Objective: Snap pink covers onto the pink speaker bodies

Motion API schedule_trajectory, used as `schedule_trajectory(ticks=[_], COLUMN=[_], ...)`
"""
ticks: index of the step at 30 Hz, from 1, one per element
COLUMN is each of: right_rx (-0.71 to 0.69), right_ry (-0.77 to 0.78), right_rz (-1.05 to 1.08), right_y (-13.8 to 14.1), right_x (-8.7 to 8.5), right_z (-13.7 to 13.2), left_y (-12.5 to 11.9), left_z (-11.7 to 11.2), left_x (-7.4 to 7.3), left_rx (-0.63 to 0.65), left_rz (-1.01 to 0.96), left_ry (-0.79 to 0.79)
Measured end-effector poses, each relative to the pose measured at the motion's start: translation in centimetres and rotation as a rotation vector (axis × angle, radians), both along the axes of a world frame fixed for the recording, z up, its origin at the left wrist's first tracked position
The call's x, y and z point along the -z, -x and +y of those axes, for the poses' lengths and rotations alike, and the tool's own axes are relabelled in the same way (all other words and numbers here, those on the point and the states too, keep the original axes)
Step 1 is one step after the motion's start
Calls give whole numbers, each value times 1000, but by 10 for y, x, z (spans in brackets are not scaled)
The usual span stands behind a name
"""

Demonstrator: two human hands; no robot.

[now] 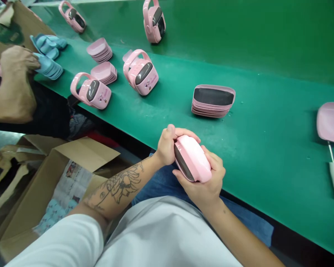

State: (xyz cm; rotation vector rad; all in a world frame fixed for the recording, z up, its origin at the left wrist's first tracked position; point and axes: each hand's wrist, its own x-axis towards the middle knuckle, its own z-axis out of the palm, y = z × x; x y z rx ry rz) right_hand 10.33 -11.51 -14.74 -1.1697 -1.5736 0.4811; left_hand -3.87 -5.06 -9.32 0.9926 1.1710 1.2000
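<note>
The left hand [166, 147] and the right hand [206, 181] are clamped together on a glossy pink plastic shell [193, 158], which sits between them over the person's blue jeans [161, 181], just short of the counter's edge. The left thumb presses on the shell's upper end, while the right fingers curl around its far side. The shell is smooth and rounded, with a dark grey oval panel facing the left hand.

On the green-topped counter [267, 144], a stack of pink shells [213, 101] lies beyond the hands. Farther left stand pink handled cases [140, 72]. A co-worker's hand [16, 63] is beside pale blue moulded pieces [48, 66]. A cardboard box [36, 193] lies below the counter, with newspaper [72, 181] inside.
</note>
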Motion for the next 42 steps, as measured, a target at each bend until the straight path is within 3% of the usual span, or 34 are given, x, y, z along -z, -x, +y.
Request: schedule_trajectory(ticks=[8, 11, 13, 17, 22, 25, 30, 33, 37, 40, 42], right_rx=[42, -78, -144, -108, -69, -57, -130, -212, -244, -118, -56], right_ry=[-113, -64, 36, 156, 111, 116, 178, 246, 382, 471, 481], right_rz=[32, -7, -48, -125, -114, -98, -34, 29, 108, 264, 322], right_y=[7, -2, -12, -24, -19, -14, -16, -23, -37, -42, -42], right_x=[-1, -6, -11, -15, -12, -10, -17, -21, -18, -17, -23], right_z=[1, -1, -5, -15, -19, -18, -21, -22, -17, -9, -5], left_y=[-11, -8, -4, 2, 8, 25, 70, 86, 83, 67, 52], left_z=[-5, -9, -10, -12, -16, -22, -35, -35, -27, -24, -25], left_x=[5, 9, 11, 13, 16, 16, 13, 12, 13, 15, 14], left_rx=[-163, -186, -157, -111, -62, -27, 301, 394, 474, 384, 314], left_rz=[-25, -32, -58, -60, -27, -30, 185, 356, 406, 332, 159], left_ry=[18, -9, -24, -95, -132, -168, -259, -271, -242, -253, -225])
